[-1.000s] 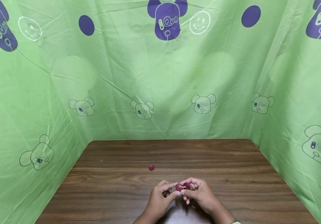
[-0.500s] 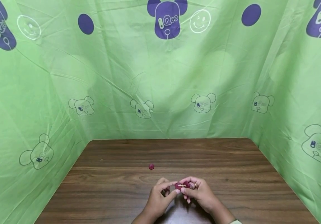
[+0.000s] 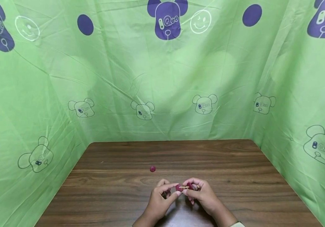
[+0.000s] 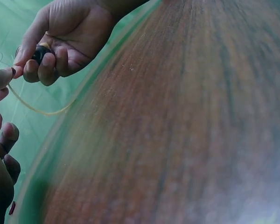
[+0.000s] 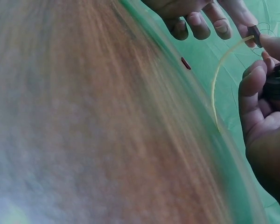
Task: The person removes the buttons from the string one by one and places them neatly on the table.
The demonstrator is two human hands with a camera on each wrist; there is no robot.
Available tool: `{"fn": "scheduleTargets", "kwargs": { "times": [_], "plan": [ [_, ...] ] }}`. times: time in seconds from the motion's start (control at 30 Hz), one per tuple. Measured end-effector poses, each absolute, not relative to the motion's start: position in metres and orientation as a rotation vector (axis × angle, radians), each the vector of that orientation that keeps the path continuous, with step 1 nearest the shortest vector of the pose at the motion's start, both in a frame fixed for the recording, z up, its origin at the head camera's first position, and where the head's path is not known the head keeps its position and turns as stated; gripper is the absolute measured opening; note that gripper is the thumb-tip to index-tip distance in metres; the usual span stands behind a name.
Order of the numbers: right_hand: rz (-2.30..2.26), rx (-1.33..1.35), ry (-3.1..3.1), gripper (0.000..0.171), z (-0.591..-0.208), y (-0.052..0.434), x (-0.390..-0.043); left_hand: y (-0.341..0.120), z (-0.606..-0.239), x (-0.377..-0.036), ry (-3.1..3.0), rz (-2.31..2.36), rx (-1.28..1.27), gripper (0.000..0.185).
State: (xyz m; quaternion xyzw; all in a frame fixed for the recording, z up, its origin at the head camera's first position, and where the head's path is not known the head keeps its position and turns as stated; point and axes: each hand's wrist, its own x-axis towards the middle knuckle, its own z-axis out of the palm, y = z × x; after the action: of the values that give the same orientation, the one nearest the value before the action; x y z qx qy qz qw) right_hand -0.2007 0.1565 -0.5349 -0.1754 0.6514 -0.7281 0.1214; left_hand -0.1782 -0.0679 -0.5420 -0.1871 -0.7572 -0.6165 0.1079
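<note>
Green cloth (image 3: 162, 78) walls my wooden surface (image 3: 236, 164). My left hand (image 3: 159, 201) pinches one bead (image 3: 179, 188), my right hand (image 3: 205, 197) clamps others, cord (image 3: 184, 187) bridging both grips; a spare bead (image 3: 152, 168) lies just beyond.

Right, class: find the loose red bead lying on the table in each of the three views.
Head: the loose red bead lies on the table, beyond the left hand.
Left wrist: a small red speck at bottom left, probably the bead.
Right wrist: upper middle.
Shared landmark: the pale cord between both hands.
</note>
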Motion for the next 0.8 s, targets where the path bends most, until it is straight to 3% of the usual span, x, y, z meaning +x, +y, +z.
{"fn": "scheduleTargets", "kwargs": {
  "times": [0.27,0.8],
  "plan": [
    [-2.115,-0.449,1.981,0.029,-0.534,0.154,-0.2,-0.071,-0.542,-0.18,-2.258,-1.85,-0.509,0.026],
    [-2.159,-0.359,2.053,0.028,-0.534,0.154,-0.201,-0.078,-0.549,-0.191,-2.216,-1.802,-0.454,0.026]
  ]
}}
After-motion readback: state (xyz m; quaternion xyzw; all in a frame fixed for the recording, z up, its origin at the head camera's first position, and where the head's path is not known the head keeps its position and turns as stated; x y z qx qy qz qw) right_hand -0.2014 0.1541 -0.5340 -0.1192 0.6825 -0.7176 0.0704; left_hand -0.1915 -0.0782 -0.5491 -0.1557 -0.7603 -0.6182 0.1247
